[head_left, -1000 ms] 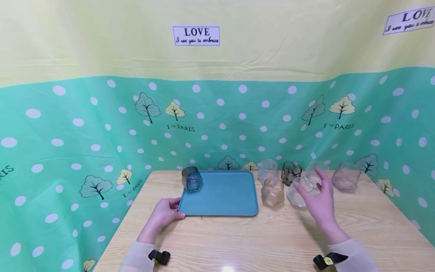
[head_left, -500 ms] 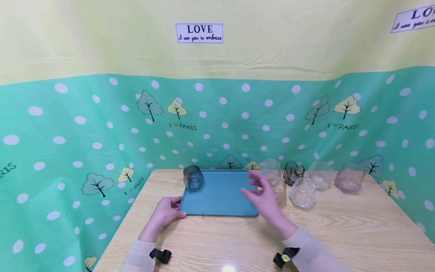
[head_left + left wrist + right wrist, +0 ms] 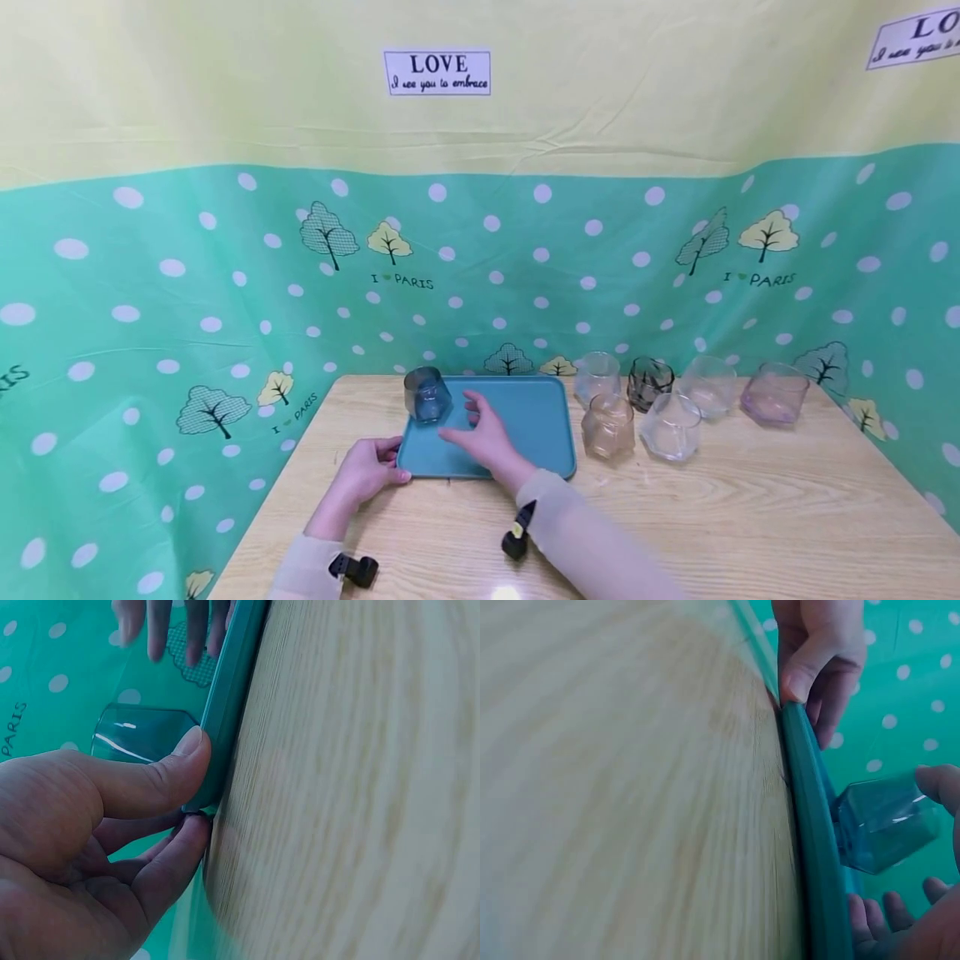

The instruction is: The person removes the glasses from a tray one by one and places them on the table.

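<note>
A blue-green rectangular tray (image 3: 517,417) lies on the wooden table. Its front left corner is pinched by my left hand (image 3: 366,469); in the left wrist view the thumb (image 3: 191,742) lies on top of the rim and the fingers are underneath. A dark blue faceted glass (image 3: 427,398) stands upright at the tray's back left. Over the tray, just right of that glass, is my right hand (image 3: 489,437), thumb and fingers spread apart and holding nothing. In the right wrist view its thumb overlaps the glass (image 3: 889,821); I cannot tell whether they touch.
Right of the tray stand several more glasses: a peach one (image 3: 608,429), a smoky grey one (image 3: 649,385), a pale purple one (image 3: 776,398) and clear ones, including a front one (image 3: 671,429). A dotted green cloth (image 3: 525,275) hangs along the table's back edge.
My right hand has swung left, from beside the clear front glass, across the tray to near the dark blue glass. My left hand keeps its grip on the tray corner; the glasses stand where they were.
</note>
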Motion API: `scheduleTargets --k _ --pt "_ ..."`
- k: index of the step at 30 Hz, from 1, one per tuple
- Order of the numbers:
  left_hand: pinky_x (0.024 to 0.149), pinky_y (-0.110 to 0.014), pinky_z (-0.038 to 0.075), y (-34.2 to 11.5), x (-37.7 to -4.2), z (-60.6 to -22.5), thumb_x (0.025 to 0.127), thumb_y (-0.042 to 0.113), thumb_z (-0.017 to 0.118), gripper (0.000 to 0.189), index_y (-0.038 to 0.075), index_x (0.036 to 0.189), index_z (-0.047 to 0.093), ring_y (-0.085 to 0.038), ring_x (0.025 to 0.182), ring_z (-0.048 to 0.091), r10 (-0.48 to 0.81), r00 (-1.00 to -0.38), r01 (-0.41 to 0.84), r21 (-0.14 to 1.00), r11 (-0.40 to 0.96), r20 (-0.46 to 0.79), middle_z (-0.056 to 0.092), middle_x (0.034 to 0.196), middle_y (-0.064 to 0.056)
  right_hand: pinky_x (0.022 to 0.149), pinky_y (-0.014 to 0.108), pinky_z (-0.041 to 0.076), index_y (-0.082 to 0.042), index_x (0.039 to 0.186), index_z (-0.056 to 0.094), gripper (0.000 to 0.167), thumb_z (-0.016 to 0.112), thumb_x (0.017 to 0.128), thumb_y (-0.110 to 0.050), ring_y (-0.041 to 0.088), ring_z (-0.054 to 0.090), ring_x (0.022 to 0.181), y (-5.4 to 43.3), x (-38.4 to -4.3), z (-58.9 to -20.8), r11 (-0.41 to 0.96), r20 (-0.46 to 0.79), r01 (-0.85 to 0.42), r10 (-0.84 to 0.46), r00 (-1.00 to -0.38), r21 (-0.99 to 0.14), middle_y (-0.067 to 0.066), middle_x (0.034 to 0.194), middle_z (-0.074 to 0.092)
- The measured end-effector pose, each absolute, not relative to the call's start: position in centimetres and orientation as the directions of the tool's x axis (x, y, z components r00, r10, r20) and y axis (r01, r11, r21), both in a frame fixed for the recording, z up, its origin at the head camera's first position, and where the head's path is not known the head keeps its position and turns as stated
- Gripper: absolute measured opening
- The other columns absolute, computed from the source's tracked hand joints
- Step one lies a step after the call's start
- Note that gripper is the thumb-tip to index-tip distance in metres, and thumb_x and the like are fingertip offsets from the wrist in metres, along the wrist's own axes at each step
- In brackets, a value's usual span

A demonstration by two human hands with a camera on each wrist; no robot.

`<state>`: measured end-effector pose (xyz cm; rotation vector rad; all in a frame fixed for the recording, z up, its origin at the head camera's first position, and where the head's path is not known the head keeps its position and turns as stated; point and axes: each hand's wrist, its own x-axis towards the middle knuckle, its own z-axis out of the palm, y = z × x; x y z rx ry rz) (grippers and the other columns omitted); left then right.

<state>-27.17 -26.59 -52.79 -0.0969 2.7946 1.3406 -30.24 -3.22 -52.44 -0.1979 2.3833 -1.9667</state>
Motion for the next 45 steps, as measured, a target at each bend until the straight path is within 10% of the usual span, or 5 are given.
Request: scheduleTargets --k 45 --pt "0.094 -0.046 0.06 -26.7 -27.1 -52.5 0.076 -0.002 0.094 0.068 -0.009 0.138 0.066 -0.026 0.106 0.071 -0.013 -0.999 -0.041 0.798 0.601 -0.042 0.076 0.119 -0.017 0.119 0.056 0.039 -0.015 0.159 0.046 0.088 0.094 0.085 -0.025 0.037 0.051 0.142 -8.4 -35.4 -53.1 0.28 0.135 -0.153 -0.082 -0.987 -0.948 0.016 0.155 0.055"
